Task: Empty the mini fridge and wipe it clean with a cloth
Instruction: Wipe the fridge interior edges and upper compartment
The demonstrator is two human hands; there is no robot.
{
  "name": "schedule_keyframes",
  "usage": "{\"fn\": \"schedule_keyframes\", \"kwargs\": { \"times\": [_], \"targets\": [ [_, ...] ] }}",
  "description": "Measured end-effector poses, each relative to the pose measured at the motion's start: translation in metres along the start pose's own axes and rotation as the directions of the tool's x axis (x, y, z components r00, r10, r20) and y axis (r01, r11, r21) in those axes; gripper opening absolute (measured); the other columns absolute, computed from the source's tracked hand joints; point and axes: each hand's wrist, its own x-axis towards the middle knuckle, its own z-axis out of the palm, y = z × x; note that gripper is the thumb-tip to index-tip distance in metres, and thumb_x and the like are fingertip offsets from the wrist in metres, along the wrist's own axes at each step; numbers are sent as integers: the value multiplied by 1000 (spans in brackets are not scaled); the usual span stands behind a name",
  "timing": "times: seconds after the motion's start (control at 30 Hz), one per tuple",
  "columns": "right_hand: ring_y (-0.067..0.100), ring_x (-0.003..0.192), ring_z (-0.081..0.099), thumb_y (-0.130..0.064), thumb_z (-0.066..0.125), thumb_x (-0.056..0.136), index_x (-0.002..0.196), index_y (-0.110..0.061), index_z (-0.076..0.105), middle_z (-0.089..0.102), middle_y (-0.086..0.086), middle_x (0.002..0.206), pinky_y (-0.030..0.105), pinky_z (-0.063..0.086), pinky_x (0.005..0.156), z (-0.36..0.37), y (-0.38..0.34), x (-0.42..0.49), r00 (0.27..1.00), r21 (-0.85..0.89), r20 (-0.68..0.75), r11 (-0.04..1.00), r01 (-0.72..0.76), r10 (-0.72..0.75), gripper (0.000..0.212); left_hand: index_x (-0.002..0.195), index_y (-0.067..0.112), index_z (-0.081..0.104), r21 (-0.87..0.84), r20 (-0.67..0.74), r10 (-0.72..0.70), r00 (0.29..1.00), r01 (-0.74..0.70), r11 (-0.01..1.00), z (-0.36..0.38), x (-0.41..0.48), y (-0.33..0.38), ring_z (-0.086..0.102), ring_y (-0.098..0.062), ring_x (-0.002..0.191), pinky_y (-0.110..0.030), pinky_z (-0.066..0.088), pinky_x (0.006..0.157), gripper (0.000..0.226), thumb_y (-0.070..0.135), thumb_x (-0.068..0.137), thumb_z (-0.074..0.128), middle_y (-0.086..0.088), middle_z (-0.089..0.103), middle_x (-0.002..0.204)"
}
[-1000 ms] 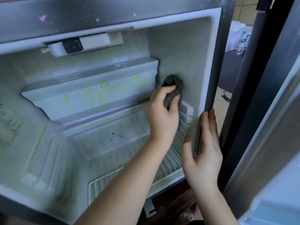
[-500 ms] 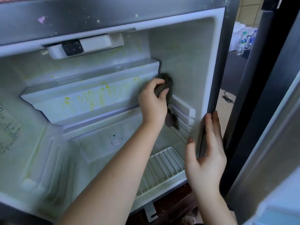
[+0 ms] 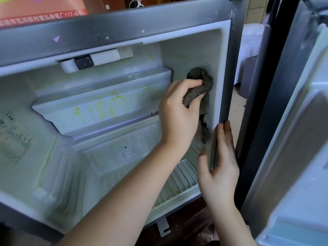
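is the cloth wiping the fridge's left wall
No, the left hand holds the cloth against the right inner wall.

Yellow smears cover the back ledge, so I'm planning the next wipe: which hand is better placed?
Left. The left hand grips the cloth inside the fridge, beside the smeared ledge; the right hand rests on its front edge, holding no cloth.
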Motion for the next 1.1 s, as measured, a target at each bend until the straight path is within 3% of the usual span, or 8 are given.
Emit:
{"fn": "schedule_keyframes", "kwargs": {
  "times": [0.17, 0.27, 0.33, 0.43, 0.57, 0.8, 0.93, 1.1],
  "targets": [
    [9, 144, 25, -5, 51, 82, 145, -5, 39, 34, 10, 153, 12, 21, 112, 1, 3, 0, 1000, -2, -6, 1000, 29, -29, 64, 121, 6, 65, 26, -111, -155, 982, 159, 987, 14, 39, -17, 55, -7, 107, 4, 30, 87, 33, 6, 88, 64, -6, 69, 118],
    [10, 144, 26, -14, 48, 84, 144, -5, 40, 33, 8, 154, 14, 22, 113, 4, 4, 1, 998, -2, -36, 999, 44, -44, 61, 143, 10, 45, 53, -62, -271, 961, 274, 960, 28, 54, -32, 44, -11, 116, -1, 26, 86, 46, 6, 97, 51, -10, 56, 138],
    [9, 144, 26, -19, 46, 84, 144, -6, 39, 32, 6, 154, 13, 22, 112, 4, 4, 0, 998, 1, -39, 999, 45, -45, 62, 147, 15, 39, 36, -11, -314, 949, 315, 949, 31, 60, -41, 45, -10, 118, -6, 28, 87, 48, 9, 100, 46, -7, 52, 143],
    [10, 144, 26, -19, 46, 83, 144, -5, 39, 33, 8, 154, 12, 21, 112, 3, 4, 0, 999, 0, -23, 999, 45, -45, 63, 148, 16, 38, -114, 62, -376, 925, 381, 918, 25, 65, -41, 45, -5, 124, 0, 30, 87, 48, 7, 101, 43, 1, 48, 145],
    [10, 144, 25, -19, 45, 84, 143, -3, 40, 34, 11, 153, 12, 21, 112, 2, 3, 0, 999, 13, -16, 999, 38, -38, 62, 146, 6, 38, -206, 162, -158, 974, 189, 960, 12, 38, -12, 30, -7, 141, -13, 23, 113, 48, 2, 98, 40, -6, 34, 154],
    [7, 145, 21, -22, 43, 84, 147, -9, 36, 31, 6, 155, 8, 17, 111, -1, 1, 0, 999, 11, 28, 1000, 17, -17, 65, 140, -2, 44, -187, 249, 115, 962, -69, 980, 2, -2, 25, 28, -9, 141, -20, 22, 116, 48, -10, 93, 44, -18, 33, 153],
    [5, 144, 21, -15, 45, 83, 147, -10, 35, 31, 5, 155, 6, 17, 110, -1, 2, 0, 1000, 8, 27, 1000, 15, -15, 65, 144, 4, 39, -223, 314, 94, 945, -23, 975, -2, 7, 17, 25, -4, 141, -16, 19, 114, 48, -2, 97, 44, -14, 31, 155],
    [8, 143, 26, -18, 44, 83, 144, -6, 40, 35, 8, 153, 11, 21, 111, 3, 4, 0, 999, 16, -24, 999, 35, -35, 62, 151, 17, 30, -55, 268, -154, 951, 175, 983, 3, 39, -6, 36, -13, 139, 1, 23, 99, 54, 18, 98, 40, -3, 36, 154]
  ]
}}
